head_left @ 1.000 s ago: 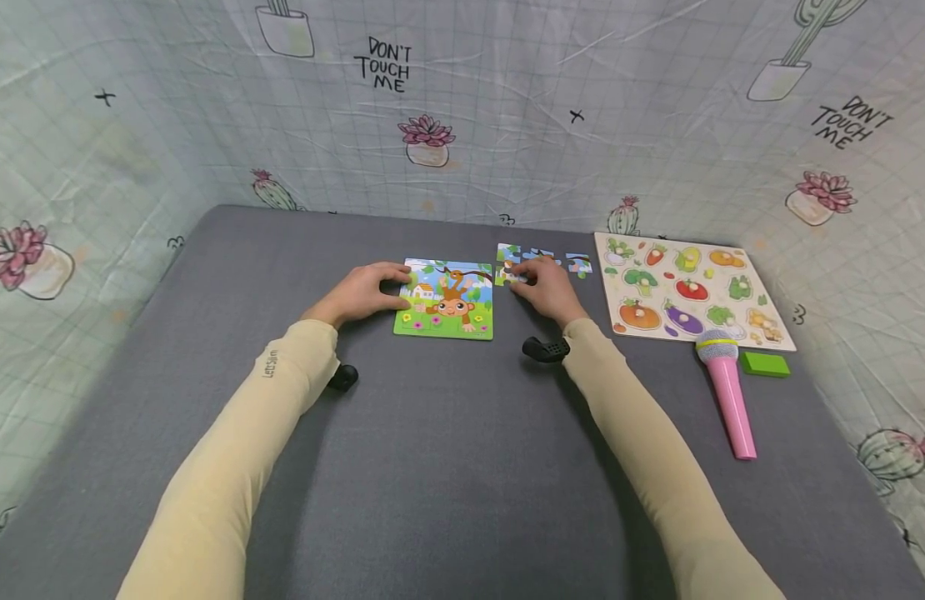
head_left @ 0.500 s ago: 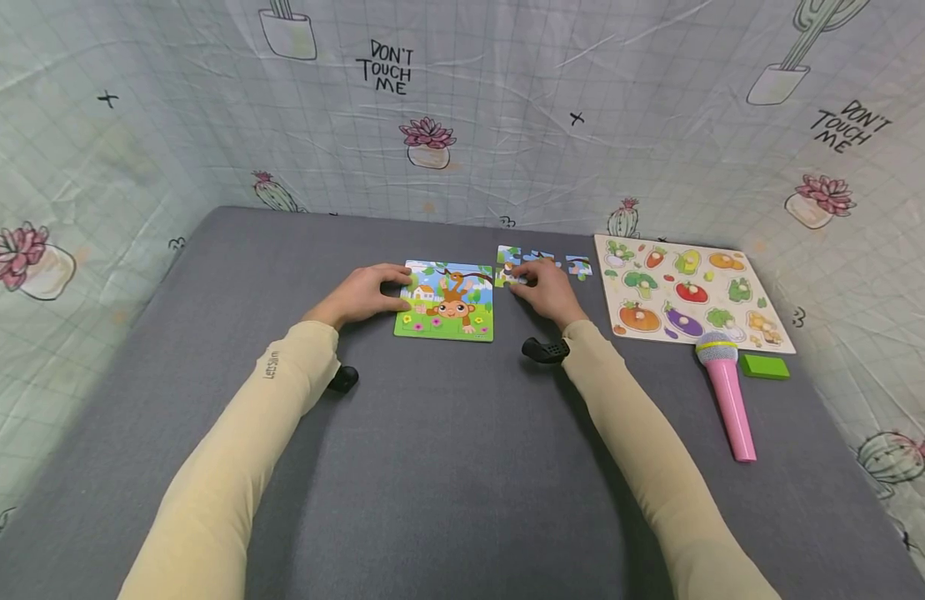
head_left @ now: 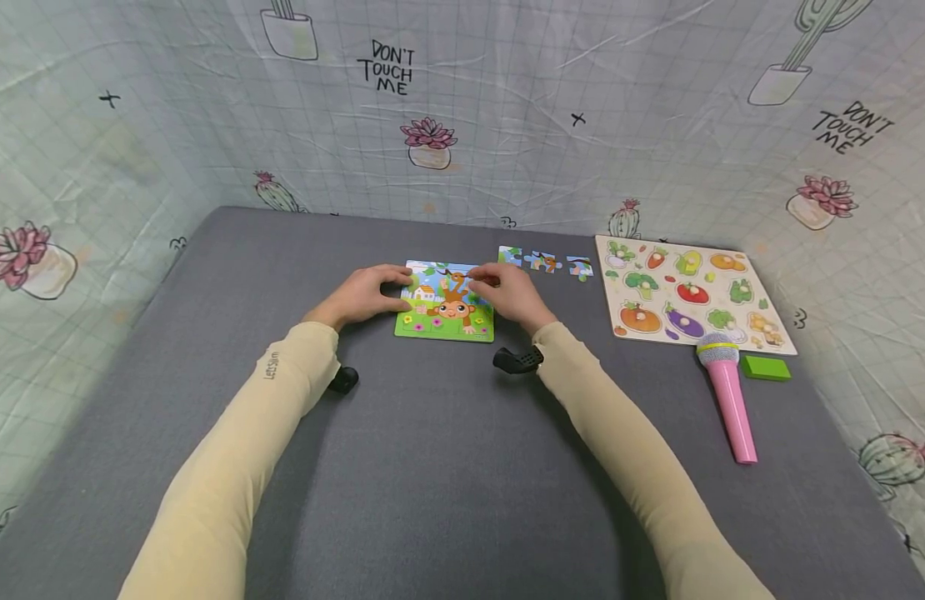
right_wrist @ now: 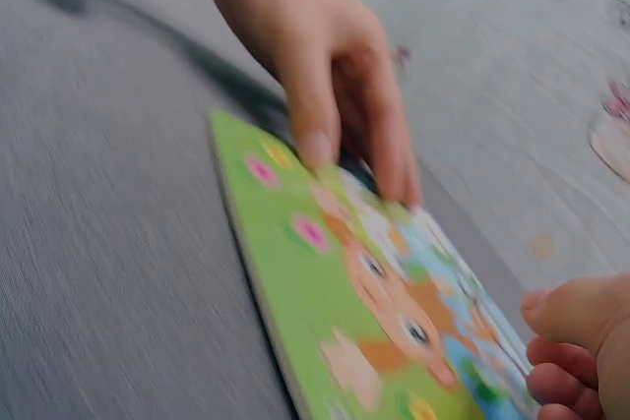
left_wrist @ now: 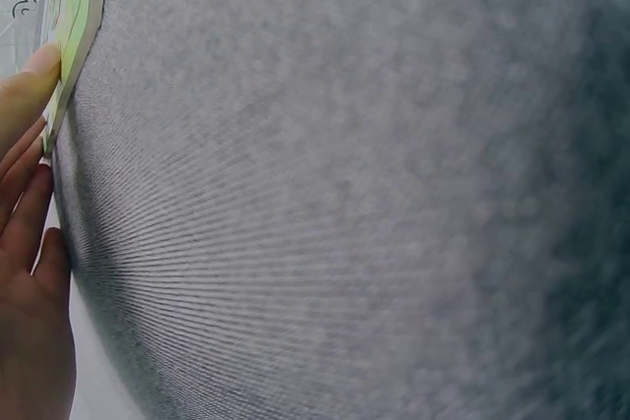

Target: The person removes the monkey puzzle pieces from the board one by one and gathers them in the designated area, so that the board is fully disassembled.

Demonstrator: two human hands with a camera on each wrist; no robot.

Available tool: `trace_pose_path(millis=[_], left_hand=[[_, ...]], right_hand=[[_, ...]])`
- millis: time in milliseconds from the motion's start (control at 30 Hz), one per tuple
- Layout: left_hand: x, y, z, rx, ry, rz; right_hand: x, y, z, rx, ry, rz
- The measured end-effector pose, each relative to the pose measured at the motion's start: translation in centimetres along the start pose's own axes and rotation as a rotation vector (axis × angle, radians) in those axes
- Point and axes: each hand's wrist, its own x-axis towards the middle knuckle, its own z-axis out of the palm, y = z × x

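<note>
A square monkey jigsaw puzzle (head_left: 445,321) lies flat on the grey table. My left hand (head_left: 361,293) holds its left edge, with thumb and fingers spaced along it. In the left wrist view, the left thumb (left_wrist: 28,95) lies on the green rim. My right hand (head_left: 511,293) hovers at the puzzle's upper right, fingers loosely curled. The right wrist view shows the right thumb (right_wrist: 581,307) apart from the curled fingers, with no piece visible between them. Beyond that hand are loose puzzle pieces: one at left (head_left: 511,255), one in the middle (head_left: 543,262), one at right (head_left: 580,267).
A wooden vegetable puzzle board (head_left: 687,292) lies at the back right. A pink toy microphone (head_left: 728,408) rests with its head against that board's front edge, beside a green block (head_left: 766,368). A patterned cloth (head_left: 500,125) hangs behind the table.
My right hand has moved left from the loose pieces to the monkey puzzle's upper right. The lower loose piece under its fingertips before is now out of sight. My left hand has stayed.
</note>
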Motion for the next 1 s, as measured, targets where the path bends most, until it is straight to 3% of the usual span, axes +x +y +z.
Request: trace_pose_path(millis=[233, 533, 667, 867, 1000], left_hand=[[0.3, 0.0, 0.1, 0.003, 0.002, 0.003], [0.4, 0.2, -0.1, 0.033, -0.010, -0.003], [0.2, 0.2, -0.1, 0.010, -0.004, 0.002], [0.0, 0.1, 0.1, -0.020, 0.009, 0.002], [0.2, 0.0, 0.1, -0.020, 0.010, 0.003]], right_hand=[[0.3, -1.2, 2.0, 0.095, -0.017, 0.055], [0.2, -1.1, 2.9, 0.097, -0.010, 0.060], [0.2, -1.5, 3.1, 0.032, -0.038, 0.021], [0.6, -2.0, 3.4, -0.167, -0.057, -0.104], [0.7, -2.2, 3.4, -0.228, -0.090, -0.105]])
